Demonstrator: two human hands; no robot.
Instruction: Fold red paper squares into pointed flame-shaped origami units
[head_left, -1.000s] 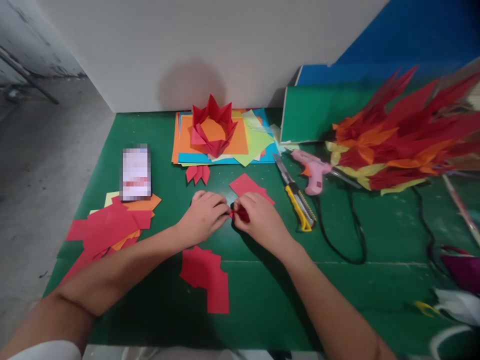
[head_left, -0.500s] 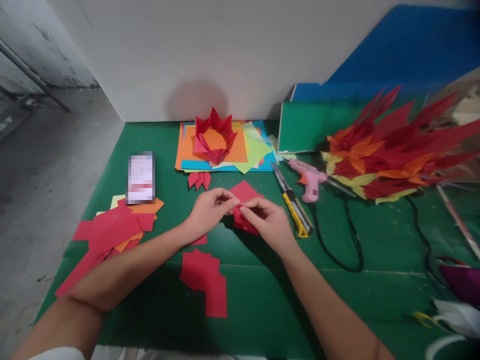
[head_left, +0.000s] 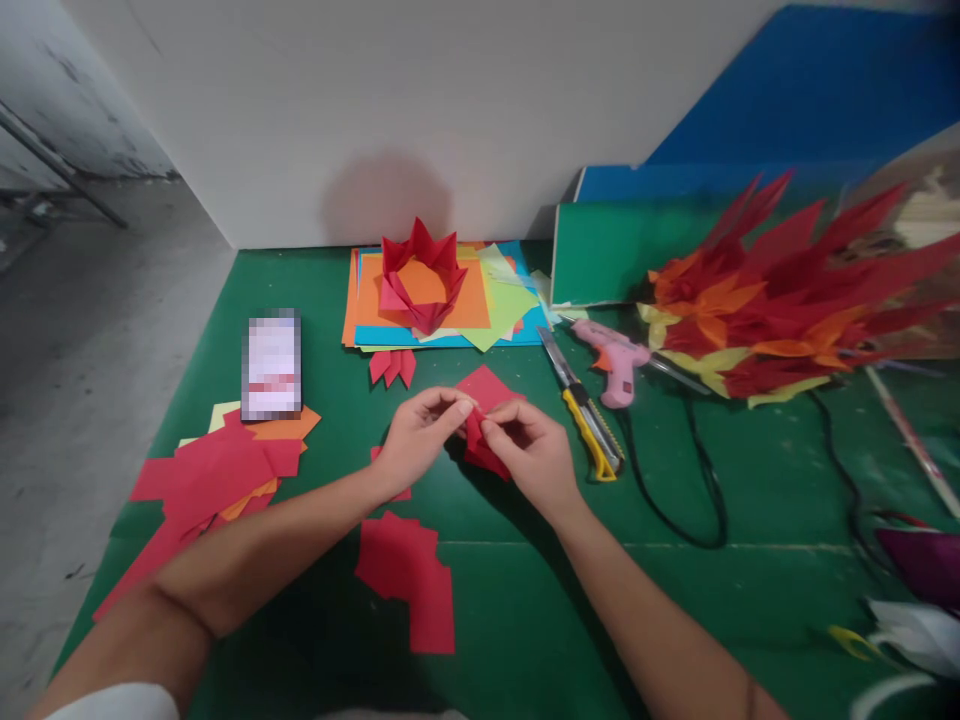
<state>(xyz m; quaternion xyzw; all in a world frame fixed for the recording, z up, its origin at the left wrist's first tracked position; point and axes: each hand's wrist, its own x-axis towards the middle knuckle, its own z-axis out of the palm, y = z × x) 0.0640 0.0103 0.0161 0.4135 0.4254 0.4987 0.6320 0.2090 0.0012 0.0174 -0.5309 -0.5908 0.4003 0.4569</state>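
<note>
Between my two hands is a small folded piece of red paper (head_left: 475, 430), pinched at the middle of the green table. My left hand (head_left: 424, 435) grips it from the left with thumb and forefinger. From the right, the thumb and fingers of my right hand (head_left: 531, 452) close on it too. Its exact folds are partly hidden by my fingers. Another red paper square (head_left: 485, 384) lies just behind it on the table. In front of my left hand several red paper pieces (head_left: 416, 575) lie overlapping. A small red folded-paper piece with points (head_left: 392, 368) lies beyond my left hand.
A red folded-paper ring (head_left: 424, 310) rests on stacked coloured paper. To the right are a yellow utility knife (head_left: 589, 430), a pink glue gun (head_left: 616, 365) with its cord, and a red-orange paper flame shape (head_left: 780, 310). A phone (head_left: 271, 365) and loose red paper (head_left: 225, 470) lie left.
The camera view has shifted slightly. Both hands stay together at the same place, and my fingers have moved a little on the folded red paper.
</note>
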